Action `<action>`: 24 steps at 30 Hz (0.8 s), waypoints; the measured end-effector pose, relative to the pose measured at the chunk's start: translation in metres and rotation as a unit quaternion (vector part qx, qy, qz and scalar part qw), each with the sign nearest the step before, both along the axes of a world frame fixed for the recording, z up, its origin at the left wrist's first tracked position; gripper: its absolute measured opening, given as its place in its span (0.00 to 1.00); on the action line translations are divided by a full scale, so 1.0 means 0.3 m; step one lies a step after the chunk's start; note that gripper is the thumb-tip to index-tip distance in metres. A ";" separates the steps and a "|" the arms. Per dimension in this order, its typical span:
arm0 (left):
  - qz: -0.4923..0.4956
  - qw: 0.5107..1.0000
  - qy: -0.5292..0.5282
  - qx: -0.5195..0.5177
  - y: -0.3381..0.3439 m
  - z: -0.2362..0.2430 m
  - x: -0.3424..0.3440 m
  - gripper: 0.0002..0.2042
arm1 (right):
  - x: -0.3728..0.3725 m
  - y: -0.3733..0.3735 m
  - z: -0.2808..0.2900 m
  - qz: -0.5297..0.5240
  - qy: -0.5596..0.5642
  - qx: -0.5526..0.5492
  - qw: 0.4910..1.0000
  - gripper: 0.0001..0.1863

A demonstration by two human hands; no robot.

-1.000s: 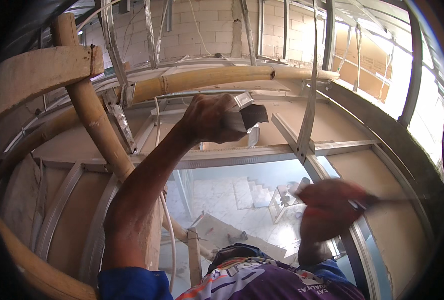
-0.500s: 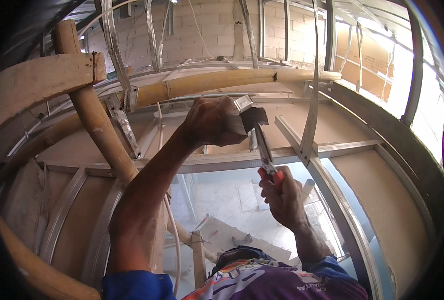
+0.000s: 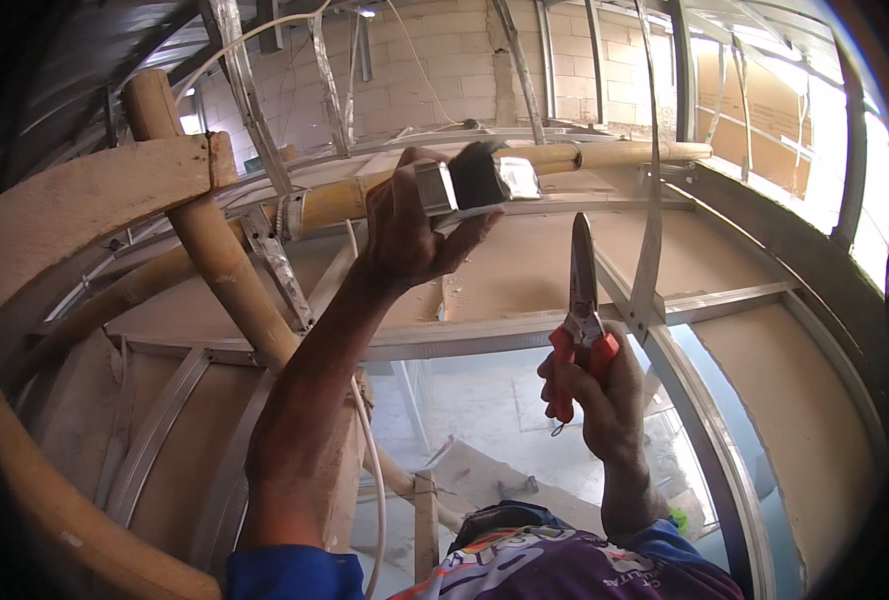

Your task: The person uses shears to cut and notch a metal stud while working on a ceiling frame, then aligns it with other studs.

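My left hand (image 3: 403, 225) is raised at the middle and closed round a short-looking metal channel (image 3: 434, 188). The dark hollow of the channel faces me, and a shiny bent flap (image 3: 518, 180) sticks out on its right. How far the channel runs behind the hand is hidden. Lower and to the right, my right hand (image 3: 613, 395) grips tin snips (image 3: 585, 275) by their red handles. Their blades point up, look closed, and are apart from the channel.
Bamboo poles (image 3: 215, 265) and a curved wooden beam (image 3: 95, 195) stand at the left. Metal ceiling framing (image 3: 700, 430) surrounds an opening onto a floor (image 3: 475, 400) below. A thin metal hanger strap (image 3: 653, 220) drops just right of the snips.
The snips have come off the channel and swung upright, lower right. My left hand has turned the channel so its hollow end and bent flap show. The view has shifted slightly.
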State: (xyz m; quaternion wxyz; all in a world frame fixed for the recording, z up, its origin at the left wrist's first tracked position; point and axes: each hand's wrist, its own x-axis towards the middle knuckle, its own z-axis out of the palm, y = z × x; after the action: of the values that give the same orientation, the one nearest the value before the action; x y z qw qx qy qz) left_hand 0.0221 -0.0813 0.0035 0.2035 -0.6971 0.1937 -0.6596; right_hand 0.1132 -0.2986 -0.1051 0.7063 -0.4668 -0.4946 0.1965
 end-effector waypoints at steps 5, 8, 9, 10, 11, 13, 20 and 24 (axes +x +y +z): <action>-0.084 0.993 0.049 -0.074 0.043 -0.044 0.015 0.25 | -0.038 0.003 0.038 0.066 0.031 0.004 0.997 0.12; -0.114 0.989 0.054 -0.076 0.051 -0.070 0.011 0.24 | -0.037 -0.004 0.042 0.137 0.028 -0.017 0.990 0.16; -0.126 0.989 0.049 -0.063 0.045 -0.071 0.008 0.23 | -0.034 -0.009 0.043 0.165 0.024 -0.034 0.985 0.18; -0.052 0.993 0.041 -0.097 0.021 -0.084 -0.014 0.23 | -0.040 -0.011 0.036 0.164 0.035 -0.041 0.985 0.18; -0.038 0.995 0.040 -0.085 0.023 -0.080 -0.013 0.23 | -0.043 -0.015 0.036 0.166 0.043 -0.038 0.984 0.18; -0.010 0.997 0.038 -0.062 0.026 -0.070 -0.007 0.23 | -0.046 -0.022 0.036 0.171 0.059 -0.033 0.983 0.19; -0.036 0.994 0.010 -0.105 0.063 -0.115 0.053 0.23 | -0.051 -0.080 0.076 0.071 0.088 0.122 0.986 0.17; 0.020 0.999 -0.035 -0.028 0.009 -0.113 0.053 0.23 | 0.006 -0.093 0.093 -0.004 0.013 0.447 0.894 0.21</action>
State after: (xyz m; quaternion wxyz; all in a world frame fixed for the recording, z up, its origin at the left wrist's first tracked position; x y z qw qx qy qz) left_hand 0.0380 -0.0786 -0.0304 0.2039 -0.6828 0.1536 -0.6845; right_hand 0.1150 -0.3265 -0.0771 0.8475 -0.1010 -0.5194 -0.0425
